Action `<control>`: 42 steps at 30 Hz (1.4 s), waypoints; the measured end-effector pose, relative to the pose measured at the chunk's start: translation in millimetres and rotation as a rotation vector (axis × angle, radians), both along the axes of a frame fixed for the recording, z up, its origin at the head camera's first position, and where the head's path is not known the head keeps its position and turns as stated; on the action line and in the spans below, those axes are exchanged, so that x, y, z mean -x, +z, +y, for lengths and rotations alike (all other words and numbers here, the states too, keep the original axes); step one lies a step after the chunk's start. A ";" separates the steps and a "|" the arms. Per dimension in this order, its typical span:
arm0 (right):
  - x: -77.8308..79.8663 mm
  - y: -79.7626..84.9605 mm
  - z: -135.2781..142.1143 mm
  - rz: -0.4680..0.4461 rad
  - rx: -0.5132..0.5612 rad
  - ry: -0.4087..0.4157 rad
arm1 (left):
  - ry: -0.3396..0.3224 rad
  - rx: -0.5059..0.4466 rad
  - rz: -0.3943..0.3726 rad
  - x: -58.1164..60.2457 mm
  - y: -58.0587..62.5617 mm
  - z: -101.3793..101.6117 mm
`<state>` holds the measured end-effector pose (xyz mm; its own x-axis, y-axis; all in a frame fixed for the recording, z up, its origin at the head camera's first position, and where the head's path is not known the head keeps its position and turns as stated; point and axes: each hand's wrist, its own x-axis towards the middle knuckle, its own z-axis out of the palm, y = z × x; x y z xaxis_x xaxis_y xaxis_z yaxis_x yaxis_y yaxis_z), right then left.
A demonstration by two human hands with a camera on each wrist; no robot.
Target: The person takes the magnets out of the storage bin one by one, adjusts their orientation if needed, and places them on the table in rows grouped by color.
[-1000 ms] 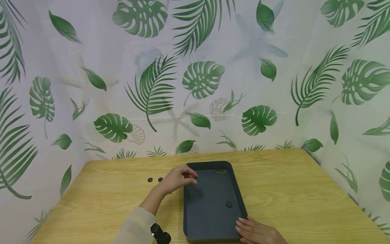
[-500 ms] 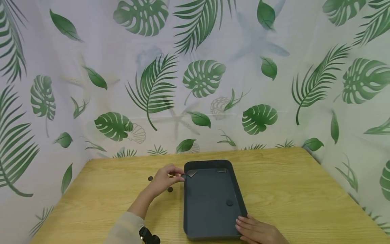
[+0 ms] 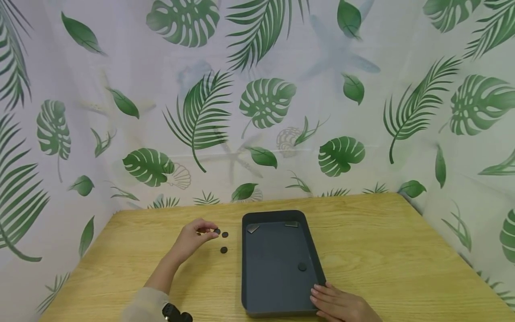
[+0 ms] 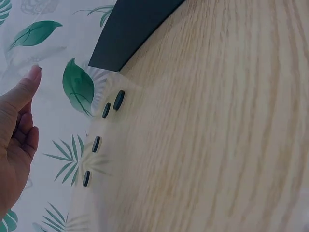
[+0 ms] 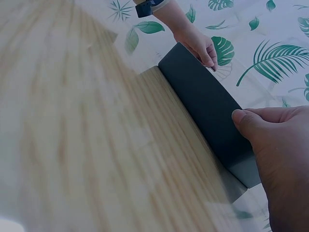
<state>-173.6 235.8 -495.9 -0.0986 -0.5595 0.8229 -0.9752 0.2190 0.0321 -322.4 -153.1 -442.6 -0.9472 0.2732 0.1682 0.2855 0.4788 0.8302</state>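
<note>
My left hand (image 3: 194, 240) is above the table left of the tray, pinching a small dark disc (image 3: 217, 231) between thumb and fingertips. In the left wrist view only a dark sliver of it shows at the thumb tip. Under and beside this hand, several similar discs (image 4: 96, 144) lie on the wood, some partly hidden in the head view. My right hand (image 3: 342, 304) holds the near right corner of a dark grey rectangular tray (image 3: 315, 255), thumb (image 5: 246, 121) on the outside of its wall and fingers over the rim.
Inside the tray are one dark disc (image 3: 301, 266) and two small flat angular pieces, one at the far left (image 3: 253, 228) and one at the far right (image 3: 291, 224). The wooden table (image 3: 382, 250) ends at a leaf-patterned cloth (image 3: 257, 112) behind.
My left hand has moved left from over the tray's far left corner, carrying the disc to the discs on the table. My right hand stays on the tray corner.
</note>
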 end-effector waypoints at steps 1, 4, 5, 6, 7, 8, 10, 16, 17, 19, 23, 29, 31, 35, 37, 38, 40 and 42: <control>0.1 0.2 0.0 0.000 0.000 0.005 | 0.005 0.002 0.000 -0.3 -0.1 -2.4; -0.2 1.6 0.0 -0.002 -0.002 0.014 | 0.013 0.001 0.001 -1.3 0.2 -8.7; -0.4 2.2 0.2 -0.001 -0.004 0.021 | 0.017 0.005 0.001 -1.4 0.0 -10.5; -0.5 2.7 0.2 -0.002 -0.005 0.029 | 0.022 0.008 -0.004 -1.4 -0.3 -12.4; -0.6 3.3 0.1 -0.002 -0.005 0.034 | 0.028 0.012 -0.007 -1.2 -0.7 -14.2; -0.6 3.8 0.1 -0.001 -0.007 0.040 | 0.037 0.015 -0.010 -1.0 -1.4 -15.9; -0.7 4.7 0.1 0.000 -0.009 0.050 | 0.055 0.021 -0.018 -0.4 -3.0 -19.0; 0.3 5.9 -0.6 0.013 -0.013 0.052 | 0.075 0.021 -0.062 -0.2 -9.9 -25.6; 0.5 6.0 -0.6 0.018 -0.013 0.049 | 0.076 0.021 -0.071 0.0 -11.6 -26.2; 0.8 5.7 -0.4 0.022 -0.012 0.045 | 0.080 0.022 -0.081 0.1 -14.7 -27.2; 1.2 4.4 0.4 0.027 -0.009 0.043 | 0.100 0.036 -0.098 1.4 -22.3 -28.5; 1.7 1.2 0.3 0.040 -0.009 0.020 | 0.116 0.019 -0.136 0.7 -32.0 -29.5; 1.8 0.5 0.5 0.034 -0.009 0.022 | 0.116 0.013 -0.138 0.3 -34.4 -29.0; 2.4 0.4 0.9 0.031 -0.007 0.026 | 0.125 0.009 -0.146 0.2 -39.6 -27.6; 2.5 0.3 0.8 0.030 -0.006 0.027 | 0.129 0.014 -0.144 0.3 -42.1 -26.9; 2.5 0.3 0.5 0.032 -0.005 0.024 | 0.128 0.014 -0.142 0.3 -43.1 -26.5; 2.5 0.1 0.3 0.032 -0.003 0.021 | 0.121 0.023 -0.131 0.0 -44.4 -25.7; 2.5 0.0 0.0 0.034 -0.003 0.016 | 0.115 0.029 -0.123 -0.5 -45.0 -25.0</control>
